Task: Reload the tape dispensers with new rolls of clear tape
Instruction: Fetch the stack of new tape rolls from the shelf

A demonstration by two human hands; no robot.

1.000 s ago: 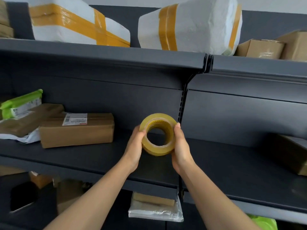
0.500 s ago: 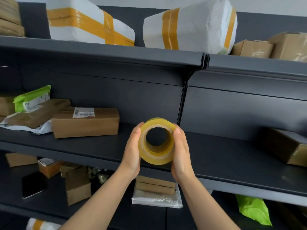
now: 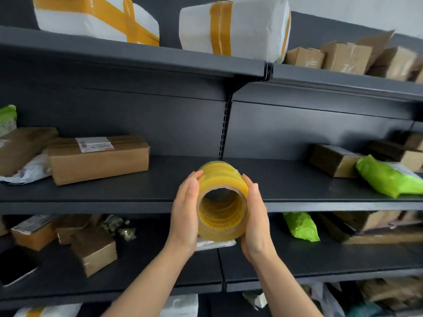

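Fingers (image 3: 195, 179) on both sides are lying close together and curving round a stack of clear tape rolls (image 3: 219, 177), yellowish looking, so the left hand (image 3: 185, 216) and right hand (image 3: 256, 216) are cradling it between them. The stack is lying sideways in the air with its hollow core facing the camera, hanging just in front of the middle shelf (image 3: 137, 193) edge, not touching it. Further out, a brown box with a label (image 3: 98, 159) is sitting on that shelf to the left, a green bag (image 3: 384, 177) to the right, and white parcels with tan tape (image 3: 233, 26) are sitting up top.
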